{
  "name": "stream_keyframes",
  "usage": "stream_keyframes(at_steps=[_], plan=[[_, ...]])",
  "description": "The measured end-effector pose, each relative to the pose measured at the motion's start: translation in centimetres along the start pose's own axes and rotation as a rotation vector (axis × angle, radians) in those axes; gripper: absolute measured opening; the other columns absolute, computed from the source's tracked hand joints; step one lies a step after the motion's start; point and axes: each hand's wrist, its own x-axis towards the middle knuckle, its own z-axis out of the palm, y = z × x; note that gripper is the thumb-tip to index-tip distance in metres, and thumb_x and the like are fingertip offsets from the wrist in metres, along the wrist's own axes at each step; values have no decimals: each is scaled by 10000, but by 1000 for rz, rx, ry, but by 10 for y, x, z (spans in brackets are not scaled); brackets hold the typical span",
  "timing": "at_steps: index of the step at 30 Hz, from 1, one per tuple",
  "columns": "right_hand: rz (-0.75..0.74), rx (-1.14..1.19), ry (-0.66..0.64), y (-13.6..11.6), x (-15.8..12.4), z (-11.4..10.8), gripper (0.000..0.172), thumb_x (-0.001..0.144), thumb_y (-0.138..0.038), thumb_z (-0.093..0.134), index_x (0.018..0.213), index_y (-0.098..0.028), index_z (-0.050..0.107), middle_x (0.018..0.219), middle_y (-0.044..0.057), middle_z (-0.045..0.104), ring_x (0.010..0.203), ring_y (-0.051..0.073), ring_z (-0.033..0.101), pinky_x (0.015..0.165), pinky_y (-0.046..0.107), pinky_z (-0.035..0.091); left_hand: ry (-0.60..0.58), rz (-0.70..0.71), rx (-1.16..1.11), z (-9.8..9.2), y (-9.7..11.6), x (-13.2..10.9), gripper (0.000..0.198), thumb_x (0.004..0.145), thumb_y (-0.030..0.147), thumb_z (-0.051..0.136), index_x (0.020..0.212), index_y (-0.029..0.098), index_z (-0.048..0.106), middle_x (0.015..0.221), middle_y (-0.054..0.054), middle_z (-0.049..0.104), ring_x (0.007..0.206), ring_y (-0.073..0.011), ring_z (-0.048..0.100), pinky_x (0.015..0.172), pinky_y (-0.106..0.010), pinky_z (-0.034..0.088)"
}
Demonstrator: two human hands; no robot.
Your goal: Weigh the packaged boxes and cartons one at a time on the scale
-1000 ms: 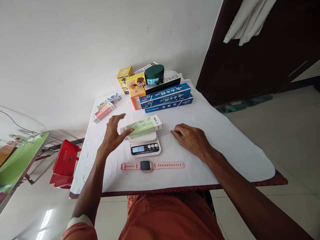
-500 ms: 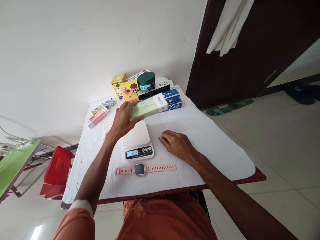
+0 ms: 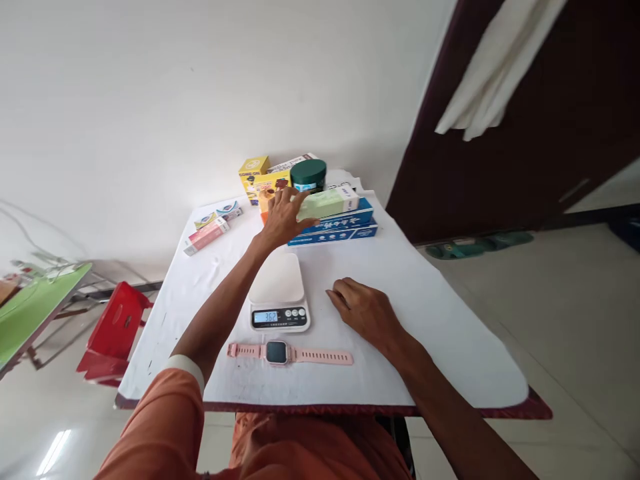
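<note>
And there's the green box (image 3: pixel 327 202), up off the scale (image 3: pixel 277 287) and across to the back of the table, lying along the top of the blue boxes (image 3: pixel 340 228) or a touch above them, too close to call! The left hand (image 3: pixel 286 217) has its left end in a grasp, fingers over the top, thumb along the near side. Half a second ago that box was in mid-air over the scale; now it's level with the pile, so its turn on the plate looks over, in my judgement. The display reads something like 362, though the digits are small

Down in front, the right hand (image 3: pixel 365 313) sits loosely curled on the cloth, beside the scale and apart from it; nothing shows in it, but the palm is hidden, so I can't tell. A pink watch (image 3: pixel 277 352) lies stretched out near the table edge

Behind the grasp, yellow boxes (image 3: pixel 254 175) and a dark green jar (image 3: pixel 309 175); off left, a pink box (image 3: pixel 206 235) beside smaller packs (image 3: pixel 218 215). All of it on a white tablecloth (image 3: pixel 450 360), slightly creased

Wider now: red chair (image 3: pixel 117 327) and green table (image 3: pixel 45 307) left, dark door (image 3: pixel 540 153) right, slippers (image 3: pixel 460 249) on the floor
</note>
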Motion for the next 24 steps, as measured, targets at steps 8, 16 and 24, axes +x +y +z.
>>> stream_keyframes(at_steps=[8,16,24], plan=[[6,49,9,5,-3,9,357,1071,-306,497,748,-199,602,672,12,644,537,118,529,520,260,334,118,-509,76,-28,-116,-90,711,964,574,690,1546,229,471,1543,-223,483,1426,-387,467,1146,-516,384],[93,85,-51,3,-1,10,366,1068,-360,496,742,-212,575,705,19,664,552,122,524,521,263,365,-112,-992,77,-37,-217,-147,659,887,437,758,1399,124,486,1542,-296,446,1491,-427,381,1166,-522,316],[102,105,-44,4,0,10,323,1047,-328,519,750,-217,586,690,21,660,544,132,530,515,272,361,-167,-968,-35,-45,-202,-174,486,838,424,772,1193,176,553,1376,-182,577,1285,-325,543,1039,-405,433]])
